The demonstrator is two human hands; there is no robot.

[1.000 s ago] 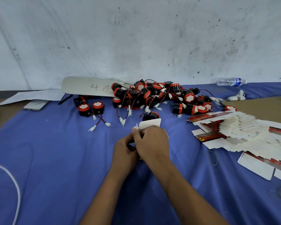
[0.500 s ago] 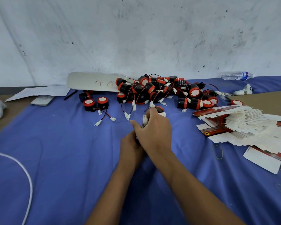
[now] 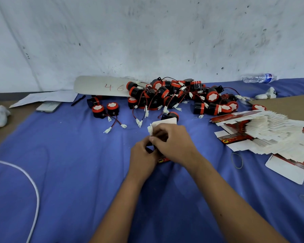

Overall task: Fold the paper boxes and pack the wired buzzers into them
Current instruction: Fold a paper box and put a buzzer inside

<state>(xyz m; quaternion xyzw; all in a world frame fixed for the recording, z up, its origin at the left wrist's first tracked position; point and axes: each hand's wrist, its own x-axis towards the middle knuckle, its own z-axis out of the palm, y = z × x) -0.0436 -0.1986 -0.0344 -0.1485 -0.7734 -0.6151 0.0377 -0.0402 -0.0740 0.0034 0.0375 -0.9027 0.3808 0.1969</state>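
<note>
Hands [image 3: 162, 148] mid-cloth, pile [image 3: 174, 97] beyond

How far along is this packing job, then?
No finished boxes show anywhere. In hand: the left hand and right hand work one paper box, white connectors sticking out. Left: a big buzzer pile and a stack of flat boxes. Early days, apparently.

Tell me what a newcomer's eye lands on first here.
First, the tangled heap of black-and-red wired buzzers at the back of the blue cloth-covered table, against the white wall. Next, the left hand and right hand at centre, gripping a partly folded red-and-white paper box. At right lies a fanned stack of flat paper boxes.
</note>
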